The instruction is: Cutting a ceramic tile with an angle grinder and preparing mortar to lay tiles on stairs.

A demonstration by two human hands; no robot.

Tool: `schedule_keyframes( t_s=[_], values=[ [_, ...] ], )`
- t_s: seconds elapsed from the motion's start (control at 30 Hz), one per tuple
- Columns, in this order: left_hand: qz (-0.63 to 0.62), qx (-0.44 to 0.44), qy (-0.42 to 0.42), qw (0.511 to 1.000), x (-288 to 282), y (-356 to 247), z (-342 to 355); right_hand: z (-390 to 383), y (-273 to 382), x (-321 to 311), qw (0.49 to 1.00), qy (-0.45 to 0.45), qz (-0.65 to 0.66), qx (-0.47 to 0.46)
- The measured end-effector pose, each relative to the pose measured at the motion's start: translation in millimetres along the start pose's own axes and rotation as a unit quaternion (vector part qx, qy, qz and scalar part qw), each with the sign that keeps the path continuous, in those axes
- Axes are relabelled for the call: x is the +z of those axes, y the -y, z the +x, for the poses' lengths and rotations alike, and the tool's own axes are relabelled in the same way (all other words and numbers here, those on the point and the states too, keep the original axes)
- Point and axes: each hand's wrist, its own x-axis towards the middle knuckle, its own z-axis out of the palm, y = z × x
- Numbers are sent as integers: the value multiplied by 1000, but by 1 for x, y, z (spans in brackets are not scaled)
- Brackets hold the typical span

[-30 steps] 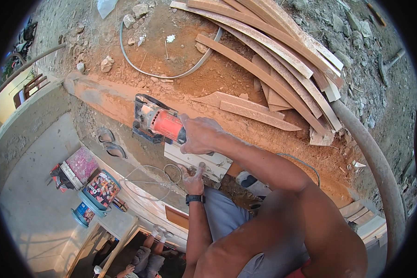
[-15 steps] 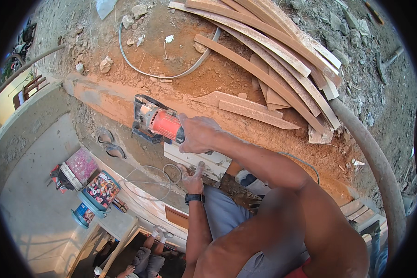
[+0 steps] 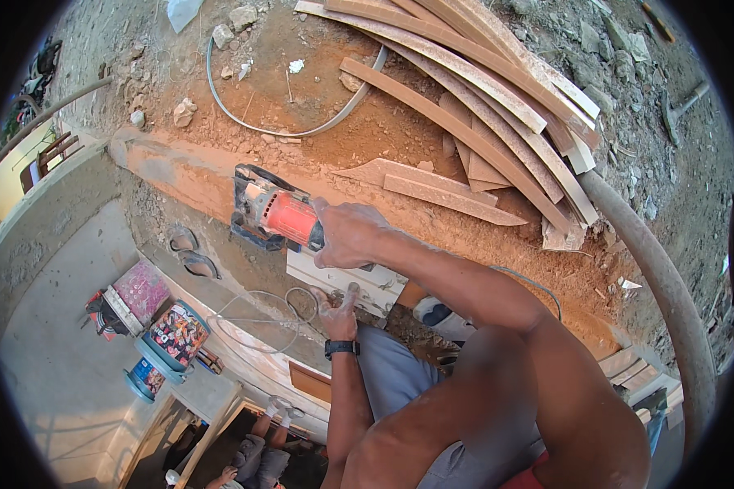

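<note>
Red handheld power cutter (image 3: pixel 289 218): left of frame centre, long axis slanting gently from upper left to lower right. Its dark base plate (image 3: pixel 257 237) forms the upper-left end; the black rear grip points right and slightly down.

Right hand (image 3: pixel 352 236): closed around that rear grip, forearm running off toward lower right.

White-faced board (image 3: pixel 377 283): just below and right of the cutter, near centre; long axis also falls gently from left to right.

Left hand (image 3: pixel 337 316): touching the board's lower edge, thumb apart from the fingers and pointing up-frame. Cannot tell whether it grips or only presses. Dark wristwatch (image 3: pixel 342 347) on this wrist.

Immediate surroundings: thin cable (image 3: pixel 257 316) in loose loops left of the left hand; pair of sandals (image 3: pixel 198 264) farther left.

Upper right: pile of long strips (image 3: pixel 481 155), bowed by the lens, most running from upper left to lower right. Left of it, a curved metal band (image 3: pixel 302 134) lies on reddish soil. Hammer (image 3: pixel 683 112) near the right rim; thick pipe (image 3: pixel 656 244) below it.

Lower left: buckets (image 3: pixel 178 332) on grey floor. Bottom edge: another person's legs (image 3: pixel 269 448), partly in shadow.
</note>
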Motion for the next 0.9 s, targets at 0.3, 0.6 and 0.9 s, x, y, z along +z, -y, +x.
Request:
schedule_keyframes(
  t_s=[0.3, 0.6, 0.9],
  values=[
    [9, 12, 0, 1000, 1, 3, 1, 0, -2, -1, 1000, -1, -3, -2],
    [24, 15, 1, 1000, 0, 3, 1, -2, -3, -1, 1000, -7, 0, -7],
    [21, 48, -2, 999, -1, 4, 2, -5, -2, -2, 1000, -6, -2, -5]
  ],
)
